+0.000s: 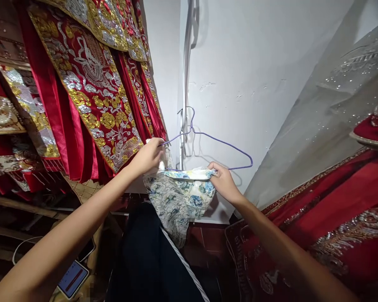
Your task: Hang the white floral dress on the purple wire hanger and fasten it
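Observation:
A purple wire hanger [219, 139] hangs by its hook near a narrow metal upright against the white wall. A light garment with blue and yellow flowers [193, 195] drapes below the hanger's lower bar. My left hand [153, 156] is closed at the hanger's left end, gripping the garment's upper left edge; that end of the wire is hidden under the hand. With thumb and fingers pinched, my right hand [222, 178] holds the garment's upper right edge beside the lower bar. The hanger's right end sticks out bare past this hand.
Red costumes with gold and silver embroidery [103, 96] hang at the left. A sheer sequined cloth [302, 126] and red embroidered fabric [343, 201] fill the right. A lit phone [73, 279] lies on a wooden frame at lower left. Dark red floor tiles [209, 239] show below.

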Demonstrator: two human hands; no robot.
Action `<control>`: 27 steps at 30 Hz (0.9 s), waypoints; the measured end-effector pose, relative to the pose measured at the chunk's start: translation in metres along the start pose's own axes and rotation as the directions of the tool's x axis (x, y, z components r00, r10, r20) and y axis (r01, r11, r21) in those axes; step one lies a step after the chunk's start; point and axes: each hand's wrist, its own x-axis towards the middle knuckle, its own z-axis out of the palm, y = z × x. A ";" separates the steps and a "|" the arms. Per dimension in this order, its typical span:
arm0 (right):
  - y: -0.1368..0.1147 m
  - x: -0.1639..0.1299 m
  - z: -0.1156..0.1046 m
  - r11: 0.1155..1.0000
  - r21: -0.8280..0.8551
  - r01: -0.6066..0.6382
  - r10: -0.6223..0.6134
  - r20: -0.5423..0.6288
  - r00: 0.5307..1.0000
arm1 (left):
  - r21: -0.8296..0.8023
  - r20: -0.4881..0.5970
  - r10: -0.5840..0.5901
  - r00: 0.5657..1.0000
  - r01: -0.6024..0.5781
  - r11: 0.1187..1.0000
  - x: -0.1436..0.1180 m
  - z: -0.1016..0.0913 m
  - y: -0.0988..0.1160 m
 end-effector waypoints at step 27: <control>-0.087 0.029 -0.111 0.964 -0.136 -0.227 0.244 0.121 0.962 | -0.047 0.056 -0.214 0.975 0.217 0.975 0.029 0.008 -0.039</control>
